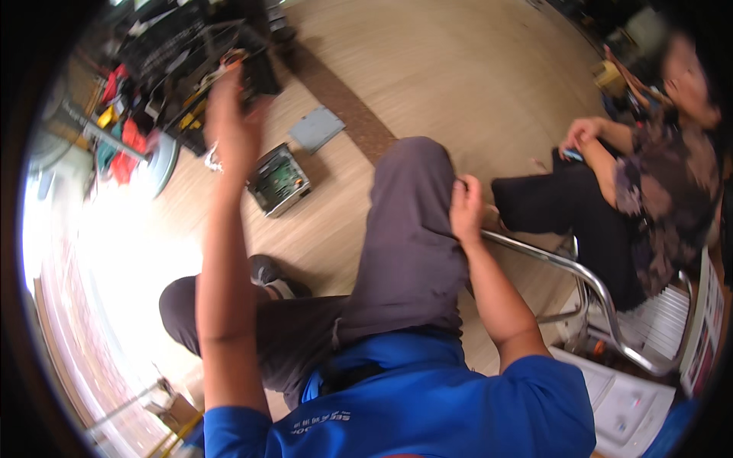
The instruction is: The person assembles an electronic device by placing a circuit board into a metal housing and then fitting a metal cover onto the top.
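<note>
My left arm stretches forward, and my left hand (235, 126) is smeared by motion. It is nearest to a dark crate (263, 72) of mixed parts, and whether it touches anything there cannot be told. My right hand (466, 210) rests against the side of my raised knee (412, 175), fingers curled in; a small dark spot shows between them, too small to name. On the floor beyond my legs sits an opened metal box with a green circuit board (281, 180). A flat grey panel (317, 128) lies just past it.
At right, another person (657, 183) sits with hands together near a small device. A bent chrome tube frame (588, 275) stands between us. A white plastic tray (611, 397) lies at lower right. A fan (158, 164) and red bags (126, 156) are at left.
</note>
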